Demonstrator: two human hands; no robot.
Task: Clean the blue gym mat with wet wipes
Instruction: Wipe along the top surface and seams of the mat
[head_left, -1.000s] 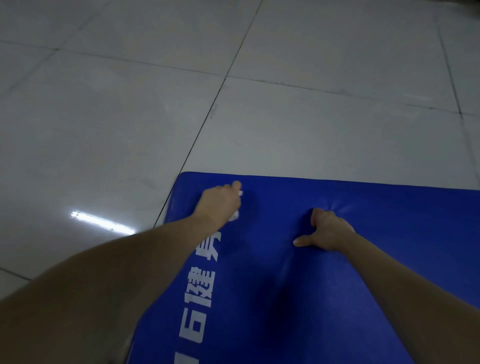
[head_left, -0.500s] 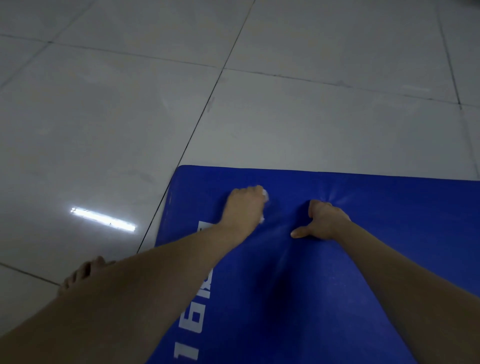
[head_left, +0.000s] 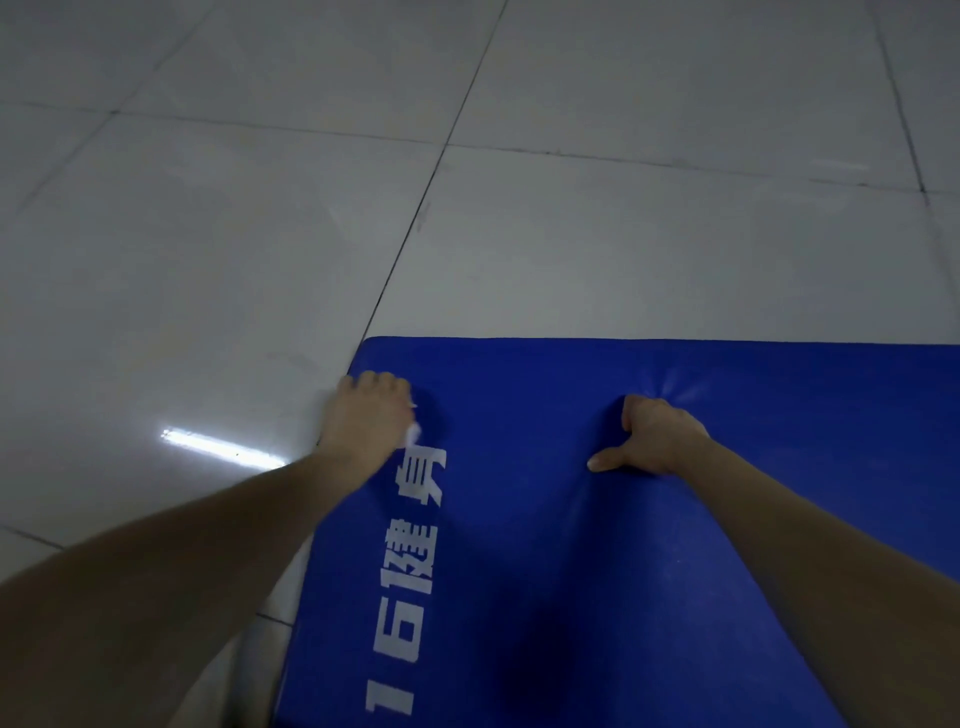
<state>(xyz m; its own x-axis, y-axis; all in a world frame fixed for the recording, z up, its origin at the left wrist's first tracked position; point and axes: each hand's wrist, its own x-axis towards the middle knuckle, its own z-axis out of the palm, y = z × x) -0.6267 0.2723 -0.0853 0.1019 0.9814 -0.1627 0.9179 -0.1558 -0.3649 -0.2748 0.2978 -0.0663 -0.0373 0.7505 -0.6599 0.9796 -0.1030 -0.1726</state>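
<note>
While the left hand (head_left: 371, 415) clamps a bunched wet wipe (head_left: 413, 434) onto the blue gym mat (head_left: 571, 571) beneath it, the right hand (head_left: 652, 436), clenched, braces alongside; firm overlapping strokes look wisest.

2 hands on the gym mat (head_left: 571, 571), which lies on the floor (head_left: 208, 260).
The left hand (head_left: 371, 415) sits at the mat's far-left corner with the wet wipe (head_left: 413, 434) under it. The right hand (head_left: 657, 439) rests well to its right, near the far edge. Lettering (head_left: 415, 561) runs along the left edge toward the person.
</note>
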